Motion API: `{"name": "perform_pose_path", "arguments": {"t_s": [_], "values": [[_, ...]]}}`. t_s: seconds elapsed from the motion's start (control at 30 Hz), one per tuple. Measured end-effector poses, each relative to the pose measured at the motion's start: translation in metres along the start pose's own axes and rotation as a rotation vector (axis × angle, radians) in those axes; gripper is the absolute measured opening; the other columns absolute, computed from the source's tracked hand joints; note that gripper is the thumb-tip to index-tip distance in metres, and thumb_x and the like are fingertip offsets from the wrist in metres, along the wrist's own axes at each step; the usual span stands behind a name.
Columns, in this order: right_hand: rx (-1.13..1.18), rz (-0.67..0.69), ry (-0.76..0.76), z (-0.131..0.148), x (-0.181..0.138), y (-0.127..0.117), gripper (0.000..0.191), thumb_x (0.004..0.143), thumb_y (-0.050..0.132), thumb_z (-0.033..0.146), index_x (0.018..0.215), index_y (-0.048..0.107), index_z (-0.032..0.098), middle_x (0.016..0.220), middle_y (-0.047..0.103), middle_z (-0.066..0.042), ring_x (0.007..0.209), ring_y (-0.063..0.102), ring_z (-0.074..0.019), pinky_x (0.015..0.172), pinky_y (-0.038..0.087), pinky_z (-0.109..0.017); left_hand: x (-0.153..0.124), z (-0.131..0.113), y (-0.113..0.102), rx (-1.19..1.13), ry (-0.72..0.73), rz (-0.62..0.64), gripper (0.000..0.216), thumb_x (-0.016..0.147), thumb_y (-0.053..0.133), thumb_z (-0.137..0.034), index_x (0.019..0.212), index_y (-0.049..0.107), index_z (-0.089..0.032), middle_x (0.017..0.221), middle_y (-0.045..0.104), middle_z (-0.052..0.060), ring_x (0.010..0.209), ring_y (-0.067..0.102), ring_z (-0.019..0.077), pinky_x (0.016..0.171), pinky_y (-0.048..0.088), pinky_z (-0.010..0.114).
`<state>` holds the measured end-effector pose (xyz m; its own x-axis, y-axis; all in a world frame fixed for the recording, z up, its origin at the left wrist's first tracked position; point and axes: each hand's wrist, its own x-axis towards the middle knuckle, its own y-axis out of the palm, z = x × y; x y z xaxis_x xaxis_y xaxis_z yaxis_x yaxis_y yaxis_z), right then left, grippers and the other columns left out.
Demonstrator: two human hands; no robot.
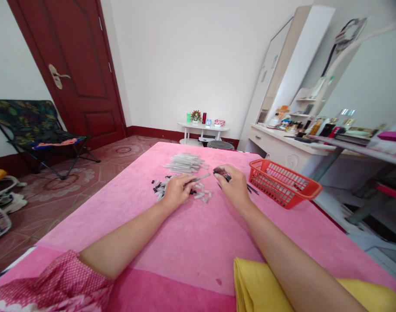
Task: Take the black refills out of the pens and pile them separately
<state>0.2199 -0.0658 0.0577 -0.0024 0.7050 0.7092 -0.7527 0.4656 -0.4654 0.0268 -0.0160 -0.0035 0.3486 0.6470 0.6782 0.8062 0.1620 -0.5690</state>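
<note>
My left hand (175, 191) is closed around a slim translucent pen barrel (203, 177), whose end points right. Across a small gap, my right hand (233, 181) has thumb and forefinger pinched together at a tiny dark piece, too small to name. Beneath and beside this hand lie thin black sticks like pen refills (252, 189). Small clear caps (204, 196) and black bits (156, 189) are scattered around my left hand, partly hidden by it. Just behind, a heap of translucent pen barrels (186, 163) lies on the pink cloth (184, 242).
An orange-red plastic basket (284, 184) stands at the table's right edge. Folded yellow cloth (253, 281) lies under my right forearm. Farther off are a low white table (202, 126), a dressing table (282, 143) with bottles, a folding chair (38, 125) and a red door (70, 65).
</note>
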Motion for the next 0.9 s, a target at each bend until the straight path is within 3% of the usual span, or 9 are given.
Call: {"name": "perform_pose_path", "arguments": {"t_s": [0.9], "values": [[-0.106, 0.123, -0.073, -0.0092, -0.0011, 0.0020, 0.012, 0.078, 0.057, 0.016, 0.081, 0.067, 0.019, 0.084, 0.069, -0.006, 0.080, 0.062, -0.0190, 0.075, 0.044, -0.029, -0.0005, -0.0011, -0.0010, 0.073, 0.044, 0.029, 0.023, 0.082, 0.055, -0.018, 0.100, 0.068, -0.019, 0.086, 0.068, 0.006, 0.078, 0.061, 0.0160, 0.073, 0.045, 0.027]]}}
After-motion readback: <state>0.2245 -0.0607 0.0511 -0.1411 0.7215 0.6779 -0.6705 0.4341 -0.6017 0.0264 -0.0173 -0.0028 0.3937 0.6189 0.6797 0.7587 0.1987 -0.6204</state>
